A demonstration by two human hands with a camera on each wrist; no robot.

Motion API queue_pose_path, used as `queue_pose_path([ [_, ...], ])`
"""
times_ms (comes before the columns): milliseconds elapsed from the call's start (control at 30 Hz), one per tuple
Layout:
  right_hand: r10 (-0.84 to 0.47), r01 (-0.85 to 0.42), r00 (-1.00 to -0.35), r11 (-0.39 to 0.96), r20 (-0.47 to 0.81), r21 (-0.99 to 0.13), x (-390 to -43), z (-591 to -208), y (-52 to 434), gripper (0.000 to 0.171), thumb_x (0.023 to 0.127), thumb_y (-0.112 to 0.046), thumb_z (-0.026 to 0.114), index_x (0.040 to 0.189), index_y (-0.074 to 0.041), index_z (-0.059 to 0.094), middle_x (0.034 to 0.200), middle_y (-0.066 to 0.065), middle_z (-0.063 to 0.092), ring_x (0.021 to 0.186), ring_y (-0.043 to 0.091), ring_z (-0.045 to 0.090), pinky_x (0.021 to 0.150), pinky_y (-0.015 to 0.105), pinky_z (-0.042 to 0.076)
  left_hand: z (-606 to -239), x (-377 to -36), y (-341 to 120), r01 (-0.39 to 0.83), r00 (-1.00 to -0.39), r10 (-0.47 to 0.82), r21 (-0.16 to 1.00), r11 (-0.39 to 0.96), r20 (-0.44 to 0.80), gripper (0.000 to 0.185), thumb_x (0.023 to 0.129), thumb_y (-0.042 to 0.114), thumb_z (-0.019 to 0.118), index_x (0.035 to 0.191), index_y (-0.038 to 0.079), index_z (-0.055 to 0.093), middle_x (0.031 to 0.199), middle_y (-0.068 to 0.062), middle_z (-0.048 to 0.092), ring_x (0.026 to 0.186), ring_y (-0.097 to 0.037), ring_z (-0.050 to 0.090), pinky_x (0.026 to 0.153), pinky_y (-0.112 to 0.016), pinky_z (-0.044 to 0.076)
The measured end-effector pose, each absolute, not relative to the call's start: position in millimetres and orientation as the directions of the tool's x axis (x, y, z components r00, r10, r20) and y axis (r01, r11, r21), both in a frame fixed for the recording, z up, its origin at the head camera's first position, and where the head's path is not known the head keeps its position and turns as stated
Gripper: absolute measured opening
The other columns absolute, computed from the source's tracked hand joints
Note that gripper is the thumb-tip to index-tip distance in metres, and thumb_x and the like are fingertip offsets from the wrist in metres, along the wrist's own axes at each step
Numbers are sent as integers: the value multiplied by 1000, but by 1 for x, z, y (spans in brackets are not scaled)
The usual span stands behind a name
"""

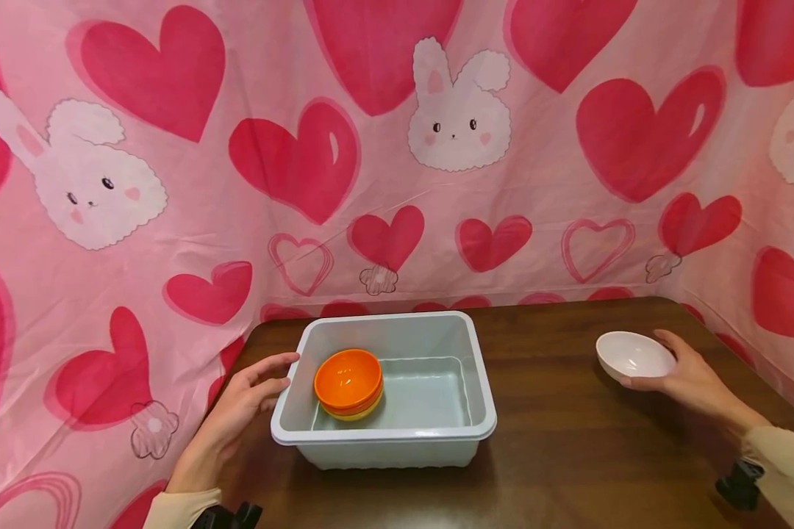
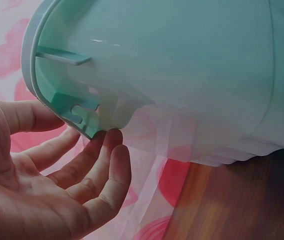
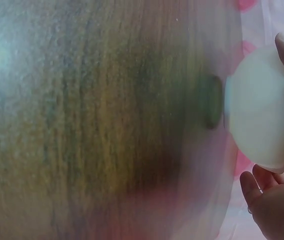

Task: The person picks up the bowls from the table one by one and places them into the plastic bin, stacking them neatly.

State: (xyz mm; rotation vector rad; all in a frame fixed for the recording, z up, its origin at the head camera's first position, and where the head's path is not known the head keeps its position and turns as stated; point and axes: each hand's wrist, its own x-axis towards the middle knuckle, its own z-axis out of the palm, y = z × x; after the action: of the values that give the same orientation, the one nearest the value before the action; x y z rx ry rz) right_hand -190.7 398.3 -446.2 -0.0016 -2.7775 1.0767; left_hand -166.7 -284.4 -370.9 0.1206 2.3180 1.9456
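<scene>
Your right hand (image 1: 691, 378) holds a white bowl (image 1: 634, 355), well right of the tub (image 1: 384, 433). Your left hand (image 1: 241, 408), fingers relaxed, touches the tub's left rim beside the orange bowl (image 1: 347, 378).

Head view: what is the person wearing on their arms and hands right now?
Both hands are bare, with no gloves or rings visible. The left hand and right hand each emerge from a long cream-coloured sleeve. A small black device, likely the wrist camera mount, sits at each wrist.
</scene>
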Motion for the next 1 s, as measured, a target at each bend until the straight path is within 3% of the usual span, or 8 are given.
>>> queue_pose_path([
  [433, 38, -36, -994, 759, 99, -650, -184, -434, 394, 118, 81, -36, 88, 157, 17, 14, 149, 48, 28, 124, 62, 40, 99, 78, 35, -372, -169, -286, -12, -990, 134, 986, 169, -35, 49, 105, 11, 58, 152, -2, 51, 144, -22, 56, 107, -24, 70, 91, -34, 60],
  [867, 22, -88, -987, 753, 158, -652, -179, -418, 376, 117, 79, -31, 91, 157, 17, 18, 149, 47, 32, 124, 61, 42, 98, 78, 37, -371, -169, -287, -5, -989, 145, 984, 177, -31, 49, 105, 10, 58, 151, -3, 51, 144, -23, 56, 108, -23, 71, 91, -35, 60],
  [1000, 20, -68, -993, 732, 120, -678, -178, -411, 371, 119, 80, -33, 90, 160, 14, 14, 153, 45, 30, 125, 60, 43, 97, 66, 45, -371, -169, -287, -5, -989, 147, 985, 171, -31, 49, 105, 10, 58, 151, -4, 51, 142, -23, 57, 107, -23, 71, 91, -35, 60],
])
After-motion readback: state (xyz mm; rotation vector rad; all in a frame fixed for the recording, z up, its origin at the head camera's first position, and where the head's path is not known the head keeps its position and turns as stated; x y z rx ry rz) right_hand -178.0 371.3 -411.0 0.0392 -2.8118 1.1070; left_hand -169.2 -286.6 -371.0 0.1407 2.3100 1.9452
